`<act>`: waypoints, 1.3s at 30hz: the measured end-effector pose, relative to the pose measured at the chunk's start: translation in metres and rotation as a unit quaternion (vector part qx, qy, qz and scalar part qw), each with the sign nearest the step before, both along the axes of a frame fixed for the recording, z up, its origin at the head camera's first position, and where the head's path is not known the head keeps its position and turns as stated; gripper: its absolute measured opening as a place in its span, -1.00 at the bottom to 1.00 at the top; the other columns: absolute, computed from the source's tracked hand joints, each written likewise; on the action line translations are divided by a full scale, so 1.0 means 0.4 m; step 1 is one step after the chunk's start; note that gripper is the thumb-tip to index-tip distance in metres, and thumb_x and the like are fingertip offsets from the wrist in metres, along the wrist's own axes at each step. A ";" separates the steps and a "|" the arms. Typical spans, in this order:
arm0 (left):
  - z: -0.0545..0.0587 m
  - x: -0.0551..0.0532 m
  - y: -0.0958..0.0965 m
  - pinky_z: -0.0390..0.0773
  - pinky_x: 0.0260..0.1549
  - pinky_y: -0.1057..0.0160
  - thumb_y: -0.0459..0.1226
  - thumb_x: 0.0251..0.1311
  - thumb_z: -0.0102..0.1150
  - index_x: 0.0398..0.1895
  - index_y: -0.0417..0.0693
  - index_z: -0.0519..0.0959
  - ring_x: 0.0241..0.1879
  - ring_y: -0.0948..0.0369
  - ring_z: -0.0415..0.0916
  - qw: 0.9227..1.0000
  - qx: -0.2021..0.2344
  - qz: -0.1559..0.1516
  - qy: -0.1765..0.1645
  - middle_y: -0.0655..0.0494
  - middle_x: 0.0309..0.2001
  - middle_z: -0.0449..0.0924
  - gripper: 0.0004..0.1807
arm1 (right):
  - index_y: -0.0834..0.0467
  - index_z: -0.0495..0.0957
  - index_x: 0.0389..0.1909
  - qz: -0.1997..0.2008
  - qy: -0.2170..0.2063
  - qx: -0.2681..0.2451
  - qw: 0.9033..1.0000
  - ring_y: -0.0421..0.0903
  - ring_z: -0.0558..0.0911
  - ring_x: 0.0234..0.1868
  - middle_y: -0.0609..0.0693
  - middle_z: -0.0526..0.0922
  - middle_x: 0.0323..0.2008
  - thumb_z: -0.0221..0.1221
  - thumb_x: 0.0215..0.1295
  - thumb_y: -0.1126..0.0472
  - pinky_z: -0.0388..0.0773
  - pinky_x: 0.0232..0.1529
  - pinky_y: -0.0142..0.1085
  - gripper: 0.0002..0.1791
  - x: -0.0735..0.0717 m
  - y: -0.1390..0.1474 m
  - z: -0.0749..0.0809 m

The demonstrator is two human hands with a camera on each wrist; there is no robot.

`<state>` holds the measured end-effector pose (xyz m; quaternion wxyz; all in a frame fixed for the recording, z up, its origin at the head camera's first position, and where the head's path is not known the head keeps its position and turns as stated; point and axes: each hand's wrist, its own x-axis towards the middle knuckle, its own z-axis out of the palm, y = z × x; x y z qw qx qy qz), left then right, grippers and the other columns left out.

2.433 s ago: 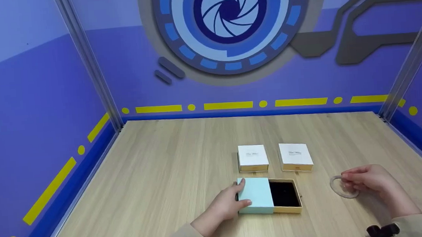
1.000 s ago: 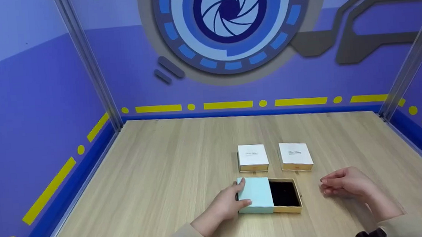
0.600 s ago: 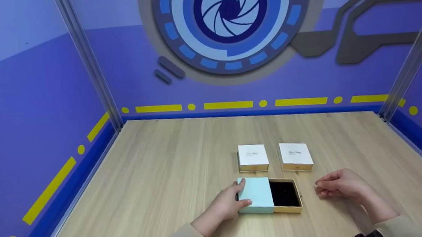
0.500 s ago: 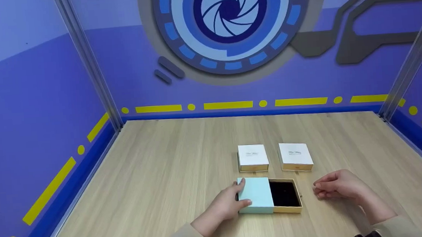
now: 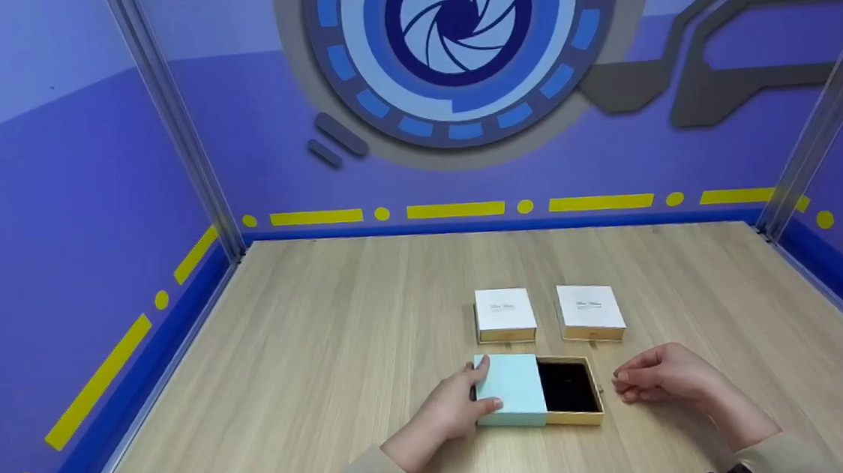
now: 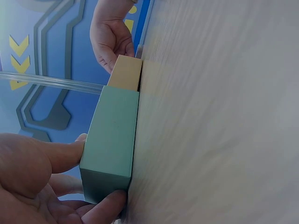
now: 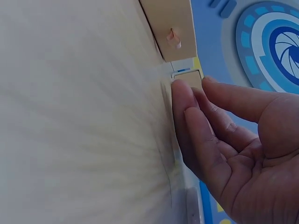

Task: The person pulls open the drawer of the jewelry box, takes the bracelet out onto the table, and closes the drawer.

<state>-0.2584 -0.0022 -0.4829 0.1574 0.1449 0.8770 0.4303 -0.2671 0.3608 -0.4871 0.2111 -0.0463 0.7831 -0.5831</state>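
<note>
1. At the left, the closed end of the teal box (image 5: 510, 389) was gripped by the left hand (image 5: 448, 407), with two digits laid on the top face.
2. The teal box was placed flat on the desk (image 5: 324, 334), with its cover on the left and its tray (image 5: 575, 420) drawn partly out to the right; the black lining (image 5: 570, 388) was exposed.
3. By this drawn-out tray the long axis was made to run left to right, from one hand toward the other.
4. Behind the teal box, the left white box (image 5: 504, 310) and the right white box (image 5: 590, 308) were set side by side with a gap between them; neither was touched.
5. The right hand (image 5: 669, 375) was held just beyond the tray's outer end, so the teal box was placed directly to its left. The tray's end was approached more closely by this hand than by the other. Its fingers were loosely bent, the thumb was kept apart from them, and nothing was seen held.
6. In the left wrist view, a fingertip was shown low against the cover's end, which was hidden from the head camera.
7. In the right wrist view, the pull tab (image 7: 174, 38) was shown on the tray's end panel; from the head it was reduced to a speck.
</note>
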 end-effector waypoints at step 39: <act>-0.003 0.000 -0.002 0.21 0.52 -0.19 -0.15 0.35 0.32 0.58 -0.15 0.21 0.56 -0.22 0.14 1.000 0.001 -0.008 0.011 -0.40 0.56 0.11 -0.19 | 0.59 0.57 0.05 0.021 -0.017 -0.096 0.995 -0.20 0.79 -0.21 -0.01 0.82 -0.25 0.19 0.42 0.41 0.75 -0.08 -0.36 -0.69 -0.004 -0.075 -0.024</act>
